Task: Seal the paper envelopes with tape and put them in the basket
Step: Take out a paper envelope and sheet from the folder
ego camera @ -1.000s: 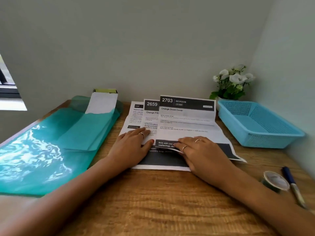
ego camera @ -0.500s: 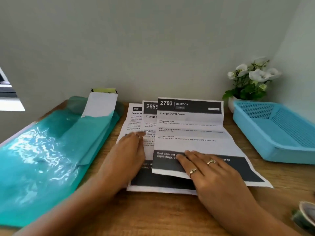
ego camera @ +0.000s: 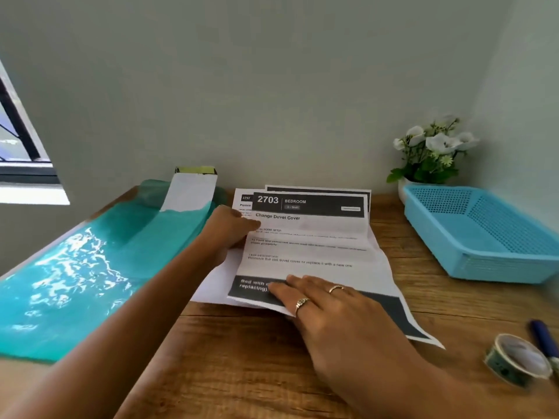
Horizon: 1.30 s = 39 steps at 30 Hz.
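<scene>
Several printed sheets [ego camera: 305, 246] lie stacked on the wooden table, the top one headed "2703 Bedroom". My left hand [ego camera: 230, 231] grips the left edge of the sheets, thumb on top. My right hand [ego camera: 326, 303] presses flat on the top sheet's dark lower band. Teal envelopes [ego camera: 99, 264] lie at the left, one with a white flap [ego camera: 190, 192] standing open. A blue plastic basket [ego camera: 484, 231] sits at the right. A tape roll [ego camera: 517, 362] lies near the right front.
A blue pen [ego camera: 544, 340] lies beside the tape roll. A white pot of white flowers [ego camera: 432, 152] stands behind the basket by the wall. A window is at the far left. The wall closes the table's back and right sides.
My left hand slid up from lying flat on the sheets and took hold of their left edge. The sheets are gathered into a tighter stack. My right hand stays pressed on the top sheet.
</scene>
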Each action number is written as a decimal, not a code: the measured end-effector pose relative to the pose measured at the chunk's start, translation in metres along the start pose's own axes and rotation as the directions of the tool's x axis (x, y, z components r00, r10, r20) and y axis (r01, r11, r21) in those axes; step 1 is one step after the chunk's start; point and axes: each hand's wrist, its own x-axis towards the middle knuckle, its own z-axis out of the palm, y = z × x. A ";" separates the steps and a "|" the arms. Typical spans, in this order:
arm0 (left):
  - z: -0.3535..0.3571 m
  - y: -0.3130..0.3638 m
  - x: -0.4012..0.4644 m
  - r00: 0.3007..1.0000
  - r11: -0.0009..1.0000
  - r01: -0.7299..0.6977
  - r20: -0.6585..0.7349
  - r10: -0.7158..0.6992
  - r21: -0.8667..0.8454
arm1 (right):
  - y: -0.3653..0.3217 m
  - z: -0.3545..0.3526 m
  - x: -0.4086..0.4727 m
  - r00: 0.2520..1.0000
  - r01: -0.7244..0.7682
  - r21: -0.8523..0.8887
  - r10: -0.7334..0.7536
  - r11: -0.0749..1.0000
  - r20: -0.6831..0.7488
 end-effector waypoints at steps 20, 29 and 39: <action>-0.021 -0.028 0.003 0.979 0.925 -0.160 0.066 0.194 -0.345 | 0.115 0.012 0.094 0.619 -0.263 0.946 0.720 -0.188 0.315; -0.020 -0.024 0.002 0.989 0.898 -0.127 0.019 0.149 -0.422 | 0.122 0.013 0.092 0.663 -0.318 0.909 0.622 -0.270 0.417; -0.020 -0.015 -0.005 0.999 0.827 0.027 0.050 0.002 -0.561 | 0.141 0.004 0.083 0.701 -0.487 0.840 0.468 -0.239 0.539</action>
